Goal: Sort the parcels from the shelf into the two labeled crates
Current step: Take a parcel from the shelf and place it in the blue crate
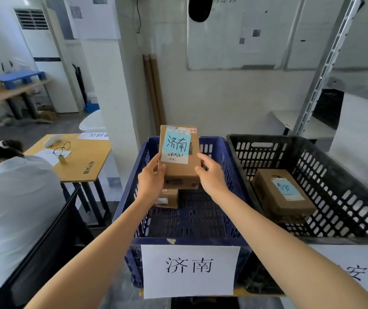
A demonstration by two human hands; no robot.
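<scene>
A small cardboard parcel (179, 168) with a blue handwritten label hangs over the blue crate (131, 175). My left hand (150, 179) grips its left side with the thumb on top. My right hand (212, 175) holds its right side, fingers curled against the edge. A white sheet with two printed characters hangs on the blue crate's front. Another cardboard parcel (167, 198) lies on the crate floor below the held one. The black crate (345, 175) stands to the right and holds a parcel (283, 195) with a blue label.
A seated person in a light shirt (11, 208) is close on the left, beside a wooden table (82, 161) with glasses on it. A metal shelf upright (321, 70) rises at the right. Cardboard tubes (155, 92) lean on the wall behind the crates.
</scene>
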